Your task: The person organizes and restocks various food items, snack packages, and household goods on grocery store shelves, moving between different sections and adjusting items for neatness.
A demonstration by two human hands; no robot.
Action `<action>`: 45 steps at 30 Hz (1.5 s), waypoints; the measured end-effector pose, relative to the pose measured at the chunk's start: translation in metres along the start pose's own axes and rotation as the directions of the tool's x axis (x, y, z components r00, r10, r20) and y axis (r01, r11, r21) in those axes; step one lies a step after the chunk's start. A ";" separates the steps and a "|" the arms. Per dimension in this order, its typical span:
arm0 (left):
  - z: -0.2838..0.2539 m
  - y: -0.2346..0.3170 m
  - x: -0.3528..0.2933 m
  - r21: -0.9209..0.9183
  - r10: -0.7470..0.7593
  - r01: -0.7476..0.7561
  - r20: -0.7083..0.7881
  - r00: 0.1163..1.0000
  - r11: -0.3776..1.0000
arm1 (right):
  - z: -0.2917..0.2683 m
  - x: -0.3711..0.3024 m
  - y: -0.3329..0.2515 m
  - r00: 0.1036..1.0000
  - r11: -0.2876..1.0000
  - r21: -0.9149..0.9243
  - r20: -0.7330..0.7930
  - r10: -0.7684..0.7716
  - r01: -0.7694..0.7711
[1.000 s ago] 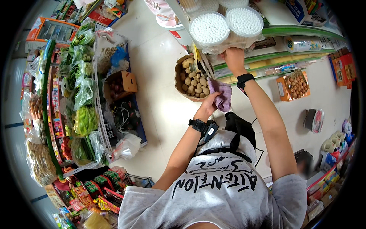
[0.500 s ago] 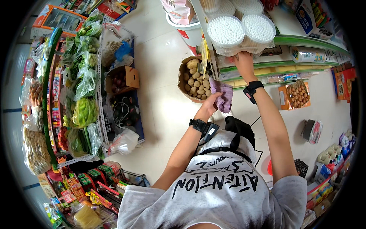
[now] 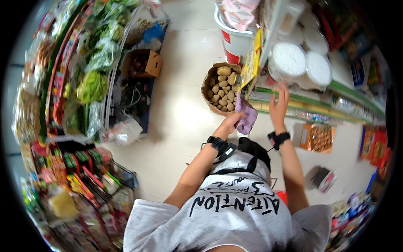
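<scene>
My left hand [image 3: 231, 122] is closed on a folded purple cloth [image 3: 247, 116], beside the paper sack of potatoes [image 3: 221, 89]. Ahead on the right, my right hand [image 3: 278, 104] is raised at the front of a shelf, its fingers apart and nothing in them. Just beyond those fingers stand round clear tubs of cotton swabs [image 3: 288, 59], packed with white tips upward. A yellow sign [image 3: 250, 63] hangs at the shelf's end, between the sack and the tubs.
A vegetable rack [image 3: 90, 86] runs along the left, with a cardboard box [image 3: 154, 64] on its lower level. A white bucket [image 3: 235, 40] stands behind the potatoes. On the floor at right sit a box of eggs [image 3: 320, 138] and a small dark package [image 3: 324, 179].
My right hand has come back from beneath the swab tubs toward me, its fingers now free. The left hand keeps the cloth. The whole view has turned somewhat.
</scene>
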State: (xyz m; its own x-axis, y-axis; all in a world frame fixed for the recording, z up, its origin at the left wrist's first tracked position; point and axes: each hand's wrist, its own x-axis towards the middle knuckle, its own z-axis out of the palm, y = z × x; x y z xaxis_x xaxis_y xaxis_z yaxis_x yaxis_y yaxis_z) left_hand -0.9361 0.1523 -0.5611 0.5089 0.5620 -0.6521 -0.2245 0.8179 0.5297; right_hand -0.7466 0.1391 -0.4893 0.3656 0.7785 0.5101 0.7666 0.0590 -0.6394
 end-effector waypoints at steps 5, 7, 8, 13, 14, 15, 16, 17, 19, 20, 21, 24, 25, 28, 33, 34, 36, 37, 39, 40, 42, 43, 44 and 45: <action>-0.001 0.009 -0.020 0.096 0.096 -0.095 -0.007 0.995 0.991 | 0.025 -0.070 0.008 0.785 0.842 0.247 0.550 0.285 -0.479; -0.009 0.011 -0.025 0.116 0.108 -0.099 -0.075 0.991 0.988 | 0.039 -0.085 0.007 0.561 0.652 0.227 0.743 0.364 -0.723; -0.016 0.016 -0.030 0.127 0.129 -0.116 -0.092 0.987 0.985 | 0.043 -0.086 -0.003 0.472 0.569 0.211 0.804 0.362 -0.795; -0.046 0.062 -0.055 0.208 0.122 -0.120 0.004 0.992 0.971 | 0.069 -0.070 -0.069 0.338 0.094 0.325 0.914 0.223 -0.941; -0.055 0.071 -0.058 0.239 0.052 -0.055 0.020 0.998 0.970 | 0.079 -0.067 -0.076 0.332 0.081 0.322 0.915 0.230 -0.943; -0.068 0.076 -0.059 0.274 0.060 -0.077 0.069 0.996 0.959 | 0.088 -0.066 -0.085 0.332 0.089 0.320 0.905 0.266 -0.943; -0.082 0.080 -0.060 0.309 0.065 -0.100 0.119 0.991 0.946 | 0.097 -0.066 -0.096 0.333 0.096 0.319 0.893 0.303 -0.943; -0.095 0.085 -0.061 0.337 0.070 -0.125 0.172 0.983 0.933 | 0.104 -0.065 -0.108 0.332 0.107 0.315 0.879 0.341 -0.943; -0.108 0.113 -0.076 0.418 -0.043 -0.036 0.179 0.983 0.908 | 0.121 -0.065 -0.133 0.355 0.084 0.351 0.849 0.393 -0.933; -0.111 0.118 -0.082 0.452 -0.103 0.012 0.176 0.979 0.892 | 0.128 -0.074 -0.140 0.378 0.090 0.376 0.827 0.415 -0.922; -0.117 0.119 -0.076 0.444 -0.087 -0.015 0.208 0.974 0.896 | 0.134 -0.080 -0.146 0.400 0.096 0.401 0.804 0.440 -0.911; -0.131 0.112 -0.057 0.445 -0.031 -0.101 0.281 0.959 0.890 | 0.139 -0.092 -0.153 0.437 0.132 0.446 0.702 0.563 -0.885; -0.129 0.109 -0.053 0.468 -0.086 -0.042 0.248 0.965 0.883 | 0.138 -0.096 -0.153 0.456 0.150 0.467 0.658 0.600 -0.871; -0.116 0.113 -0.036 0.490 -0.150 0.037 0.193 0.970 0.871 | 0.116 -0.100 -0.149 0.497 0.322 0.386 0.564 0.659 -0.865; -0.084 0.113 0.012 0.349 0.039 -0.112 0.208 0.977 0.930 | 0.087 -0.107 -0.126 0.691 0.758 -0.176 0.321 0.647 -0.628; -0.071 0.119 0.017 0.338 0.034 -0.092 0.175 0.984 0.937 | 0.079 -0.093 -0.138 0.715 0.761 -0.123 0.274 0.643 -0.637; -0.055 0.125 0.031 0.354 0.095 -0.148 0.162 0.982 0.923 | 0.068 -0.055 -0.164 0.802 0.829 -0.052 0.225 0.553 -0.557; -0.050 0.121 0.043 0.375 0.159 -0.220 0.186 0.970 0.901 | 0.069 -0.042 -0.170 0.847 0.867 -0.127 0.189 0.497 -0.481; -0.038 0.126 0.057 0.350 0.184 -0.252 0.217 0.959 0.902 | 0.074 -0.020 -0.176 0.916 0.898 -0.298 0.139 0.377 -0.325; -0.030 0.131 0.060 0.312 0.144 -0.210 0.221 0.965 0.927 | 0.082 -0.005 -0.179 0.892 0.855 -0.365 0.118 0.436 -0.370; -0.019 0.144 0.057 0.275 0.017 -0.085 0.240 0.971 0.958 | 0.099 0.024 -0.178 0.829 0.744 -0.492 0.075 0.554 -0.453; -0.017 0.146 0.054 0.297 0.004 -0.074 0.231 0.973 0.952 | 0.104 0.023 -0.169 0.802 0.699 -0.551 0.086 0.591 -0.456; -0.015 0.150 0.053 0.320 -0.001 -0.072 0.224 0.975 0.945 | 0.112 0.020 -0.154 0.776 0.655 -0.604 0.092 0.623 -0.454; -0.013 0.154 0.056 0.346 -0.007 -0.073 0.224 0.975 0.936 | 0.121 0.014 -0.142 0.750 0.606 -0.655 0.090 0.655 -0.451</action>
State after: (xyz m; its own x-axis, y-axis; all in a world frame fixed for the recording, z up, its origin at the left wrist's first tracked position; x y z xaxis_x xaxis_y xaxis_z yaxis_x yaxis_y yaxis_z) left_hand -0.9528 0.3108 -0.5229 0.6837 0.5144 -0.5176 0.0402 0.6817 0.7305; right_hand -0.9141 0.2172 -0.4603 0.7292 0.6786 -0.0877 0.6455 -0.7247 -0.2411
